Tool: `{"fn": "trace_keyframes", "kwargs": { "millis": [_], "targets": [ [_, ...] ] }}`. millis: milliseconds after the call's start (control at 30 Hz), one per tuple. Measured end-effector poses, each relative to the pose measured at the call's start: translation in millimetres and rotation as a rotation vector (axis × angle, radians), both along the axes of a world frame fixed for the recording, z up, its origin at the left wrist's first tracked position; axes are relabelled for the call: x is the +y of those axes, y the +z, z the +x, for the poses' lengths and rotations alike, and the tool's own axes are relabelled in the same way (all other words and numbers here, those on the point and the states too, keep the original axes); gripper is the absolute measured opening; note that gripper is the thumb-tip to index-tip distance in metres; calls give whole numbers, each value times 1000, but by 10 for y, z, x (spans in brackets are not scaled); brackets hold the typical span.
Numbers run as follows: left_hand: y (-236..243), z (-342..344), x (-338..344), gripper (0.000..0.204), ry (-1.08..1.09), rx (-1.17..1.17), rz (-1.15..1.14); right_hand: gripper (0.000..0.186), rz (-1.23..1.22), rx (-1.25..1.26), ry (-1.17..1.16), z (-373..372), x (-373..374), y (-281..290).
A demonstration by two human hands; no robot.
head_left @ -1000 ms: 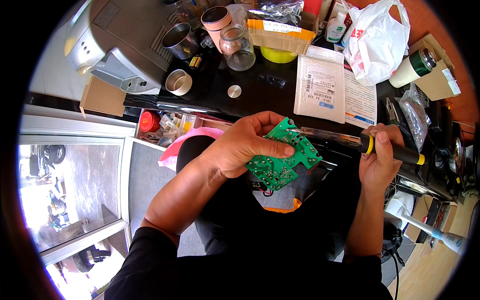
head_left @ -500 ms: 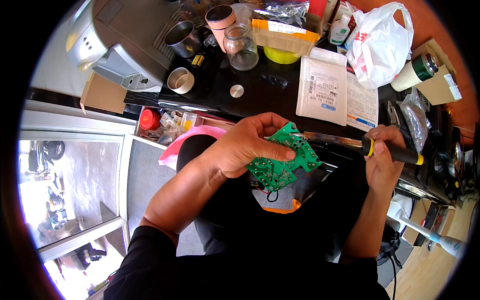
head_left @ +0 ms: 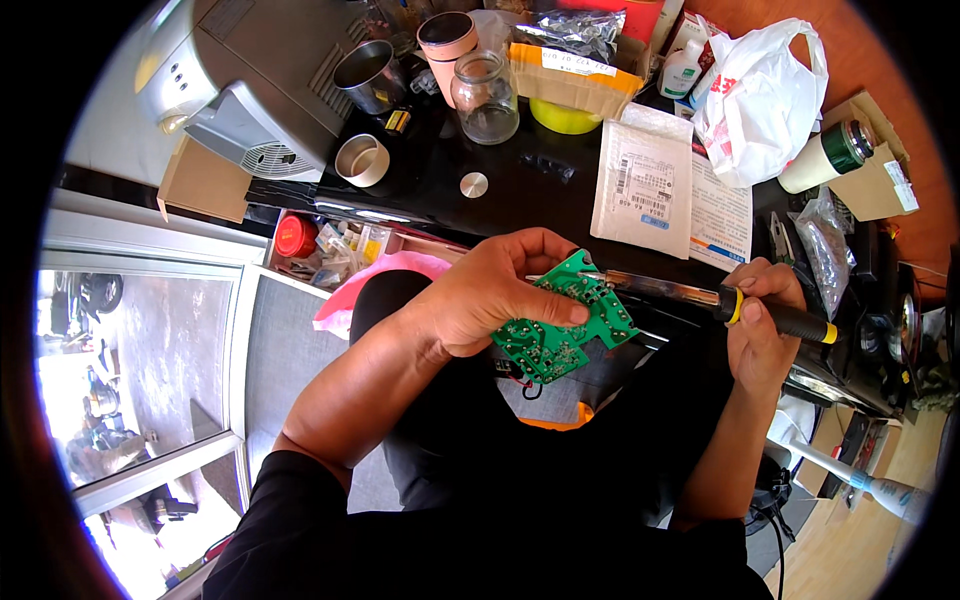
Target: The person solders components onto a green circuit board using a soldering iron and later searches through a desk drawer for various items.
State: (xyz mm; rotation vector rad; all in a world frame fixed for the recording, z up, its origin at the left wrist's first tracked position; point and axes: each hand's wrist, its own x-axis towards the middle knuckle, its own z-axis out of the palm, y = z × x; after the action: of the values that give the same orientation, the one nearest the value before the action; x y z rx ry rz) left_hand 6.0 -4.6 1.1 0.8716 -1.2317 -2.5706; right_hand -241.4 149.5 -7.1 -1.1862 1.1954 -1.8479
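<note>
Tabletop: black tabletop [head_left: 540, 212] is running across the upper view; a grey machine [head_left: 285, 70] is standing at its left end, a white plastic bag [head_left: 755, 105] lying toward its far right corner.
Near edge: a padded envelope [head_left: 645, 185] is lying by it, right of the middle; a metal disc [head_left: 474, 185] is resting farther left (flat, round, shiny).
Far edge: a glass jar [head_left: 487, 108] is standing toward it, left of the middle.
Drawer: an open drawer [head_left: 298, 282] is jutting out below the left part of the near edge, holding small packets.
Circuit board: the green circuit board [head_left: 562, 342] is tilting above the lap, just below the near edge.
Left hand: the left hand [head_left: 495, 300] is pinching the board, thumb across its face.
Right hand: the right hand [head_left: 762, 325] is gripping a black-handled tool [head_left: 690, 294], shaft pointing left over the board's upper part; tip contact is staying unclear.
</note>
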Motion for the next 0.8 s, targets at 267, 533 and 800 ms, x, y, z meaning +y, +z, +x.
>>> {"fn": "trace_keyframes", "kwargs": {
  "millis": [267, 533, 800],
  "targets": [
    [16, 7, 7, 54, -11, 8, -46, 20, -23, 23, 1, -15, 14, 1],
    [23, -9, 13, 53, -12, 3, -39, 18, -43, -18, -17, 3, 3, -10],
    [18, -10, 16, 53, -14, -4, -26, 17, 0, -40, -35, 26, 6, 5]
  ]
}}
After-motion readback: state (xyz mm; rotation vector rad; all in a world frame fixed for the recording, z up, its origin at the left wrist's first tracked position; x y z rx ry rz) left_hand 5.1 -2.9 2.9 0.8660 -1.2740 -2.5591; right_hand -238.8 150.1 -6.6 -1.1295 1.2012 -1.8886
